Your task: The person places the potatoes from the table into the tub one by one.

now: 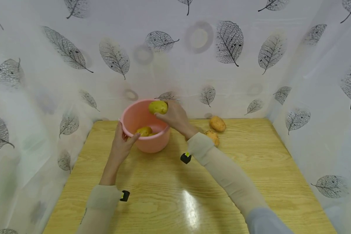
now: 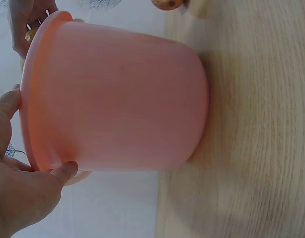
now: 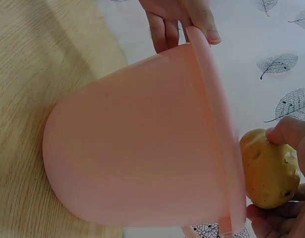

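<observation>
A pink bucket [image 1: 153, 144] stands at the back of the wooden table, with potatoes [image 1: 144, 131] lying inside it. My left hand [image 1: 123, 146] grips the bucket's rim on its left side, thumb on one side of the wall and fingers on the other. Over the bucket's opening, my right hand [image 1: 176, 117] holds a potato [image 1: 158, 107] between thumb and fingers. In the right wrist view that potato [image 3: 269, 168] appears right at the rim, yellow-brown with dark spots.
Two more potatoes lie on the table [image 1: 152, 191] right of the bucket, one farther back [image 1: 217, 123] and one [image 1: 213, 137] partly behind my right forearm. A whitish curtain [image 1: 187, 65] printed with dark leaves hangs behind the table and along both sides.
</observation>
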`<state>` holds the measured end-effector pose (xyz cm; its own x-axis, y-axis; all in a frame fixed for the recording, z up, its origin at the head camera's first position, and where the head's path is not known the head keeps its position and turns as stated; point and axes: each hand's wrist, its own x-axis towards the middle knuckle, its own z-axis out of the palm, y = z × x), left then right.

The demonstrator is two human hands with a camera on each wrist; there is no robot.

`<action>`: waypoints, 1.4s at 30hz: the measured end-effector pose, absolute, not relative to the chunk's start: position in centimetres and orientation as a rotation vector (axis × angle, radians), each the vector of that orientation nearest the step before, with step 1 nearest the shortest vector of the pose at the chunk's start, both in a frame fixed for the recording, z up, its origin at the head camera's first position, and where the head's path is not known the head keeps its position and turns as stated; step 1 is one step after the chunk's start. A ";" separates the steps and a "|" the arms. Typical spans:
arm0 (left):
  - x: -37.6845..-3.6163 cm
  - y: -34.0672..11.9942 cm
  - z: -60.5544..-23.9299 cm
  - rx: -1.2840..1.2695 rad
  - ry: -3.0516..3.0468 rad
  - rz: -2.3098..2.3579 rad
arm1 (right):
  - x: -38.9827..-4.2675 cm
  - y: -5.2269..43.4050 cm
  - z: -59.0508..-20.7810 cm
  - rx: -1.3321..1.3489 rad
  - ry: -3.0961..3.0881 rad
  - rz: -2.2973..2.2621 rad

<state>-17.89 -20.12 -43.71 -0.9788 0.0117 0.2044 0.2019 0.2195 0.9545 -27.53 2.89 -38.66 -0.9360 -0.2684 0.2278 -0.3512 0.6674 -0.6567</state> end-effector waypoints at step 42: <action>-18.8 -20.6 -45.3 -0.263 -2.287 -1.848 | -29.0 0.4 -41.9 0.597 -2.789 0.827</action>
<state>-18.81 -20.62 -45.30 -0.9663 0.0184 0.2567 0.2548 0.2077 0.9444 -28.95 0.40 -41.85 -0.9051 -0.3269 0.2721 -0.4223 0.7660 -0.4846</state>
